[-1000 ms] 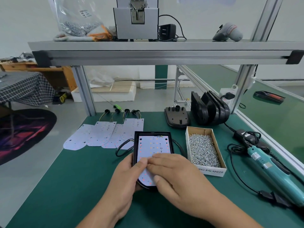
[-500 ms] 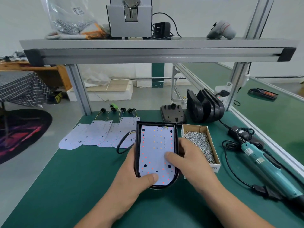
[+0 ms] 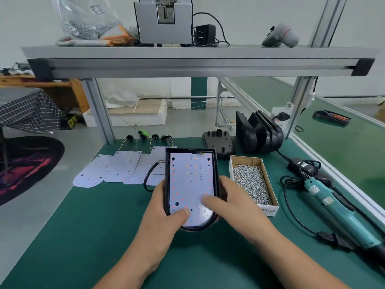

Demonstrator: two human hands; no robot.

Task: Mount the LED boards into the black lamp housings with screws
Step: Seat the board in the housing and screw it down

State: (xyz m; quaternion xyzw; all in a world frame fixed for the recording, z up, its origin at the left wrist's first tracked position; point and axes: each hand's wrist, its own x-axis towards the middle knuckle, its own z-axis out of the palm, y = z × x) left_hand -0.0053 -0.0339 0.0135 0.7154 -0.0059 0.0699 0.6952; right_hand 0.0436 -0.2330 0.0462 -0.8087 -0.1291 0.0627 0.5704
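Note:
A black lamp housing [image 3: 215,176] is tilted up above the green mat, with a white LED board [image 3: 190,180] lying inside it. My left hand [image 3: 164,213] grips its left edge, thumb pressed on the board's lower part. My right hand [image 3: 231,201] holds the right edge, its forefinger on the board. A cardboard box of screws [image 3: 251,182] sits just right of the housing. A teal electric screwdriver [image 3: 337,213] lies at the right. Several more LED boards [image 3: 112,170] with wires are fanned out at the left.
Several spare black housings [image 3: 260,134] stand on edge at the back right, with one flat black part [image 3: 218,141] beside them. A power adapter [image 3: 304,165] and cables lie by the screwdriver. The aluminium shelf [image 3: 198,59] crosses overhead, on posts at both back corners.
Both hands moved from pressing on the board's lower end to gripping the housing's sides. The housing has come up off the mat, tilted toward me.

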